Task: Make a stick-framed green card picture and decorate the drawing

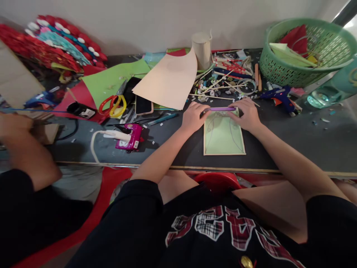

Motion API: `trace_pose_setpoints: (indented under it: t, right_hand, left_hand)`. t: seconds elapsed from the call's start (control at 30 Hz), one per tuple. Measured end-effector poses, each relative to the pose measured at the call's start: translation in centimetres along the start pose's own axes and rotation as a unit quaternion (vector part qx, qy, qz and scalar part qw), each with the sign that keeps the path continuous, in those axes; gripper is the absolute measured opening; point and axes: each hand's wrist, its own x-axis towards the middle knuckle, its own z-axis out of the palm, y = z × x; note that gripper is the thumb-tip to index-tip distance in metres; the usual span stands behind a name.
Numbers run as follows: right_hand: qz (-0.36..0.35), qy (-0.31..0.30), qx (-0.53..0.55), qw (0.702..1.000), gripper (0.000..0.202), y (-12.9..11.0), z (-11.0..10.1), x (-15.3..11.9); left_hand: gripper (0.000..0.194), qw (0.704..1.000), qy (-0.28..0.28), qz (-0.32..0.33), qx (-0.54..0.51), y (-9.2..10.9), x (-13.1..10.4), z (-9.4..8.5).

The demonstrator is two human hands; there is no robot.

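Left hand (192, 117) and right hand (247, 114) are apart from each other, each pinching one end of a purple strip (222, 109) between thumb and fingers. From my head view, the strip lies crosswise at the far edge of a pale green card (224, 136), which has a thin light border and curved lines drawn on it. I see the card flat on the dark surface (295, 145), near its front edge.

Just beyond the hands I have a thin stick (212, 97), then a scatter of pebbles (214, 89) and a pale cup (201, 52). To the left of the left hand are a blue pen (163, 119), a phone (143, 107) partly under a peach sheet (170, 80), and a pink power socket (134, 137) with a white plug in it. Farther left I make out scissors (113, 105) with red and yellow handles, a black jar (80, 110) tipped over, and another person's arm (30, 152) at the edge of my view.

Right of the right hand lies a blue glue gun (280, 97). Behind it stands a green basket (275, 61) holding red paper (296, 40), with a clear container (319, 95) nearer me.
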Motion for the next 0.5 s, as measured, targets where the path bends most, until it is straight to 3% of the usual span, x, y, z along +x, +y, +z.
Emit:
trace_pose_setpoints:
  t: [0.13, 0.23, 0.33, 0.5]
  right_hand:
    - [0.009, -0.014, -0.014, 1.0, 0.018, 0.7, -0.5, -0.2]
    - [0.009, -0.036, -0.014, 0.999, 0.019, 0.9, -0.9, -0.7]
    - [0.018, -0.007, -0.014, 1.0, 0.021, 0.8, -1.4, -1.2]
    - [0.054, 0.023, -0.006, 0.998, 0.023, 1.0, -1.9, -1.6]
  left_hand:
    - [0.024, 0.999, -0.045, 0.005, -0.001, 0.1, 0.5, 0.2]
    - [0.034, 0.997, -0.07, 0.016, 0.013, 0.2, 0.9, -0.1]
    - [0.047, 0.998, -0.025, -0.014, 0.049, -0.9, 1.4, -0.9]
    - [0.061, 0.987, 0.07, -0.117, 0.09, -6.2, 1.6, -1.1]
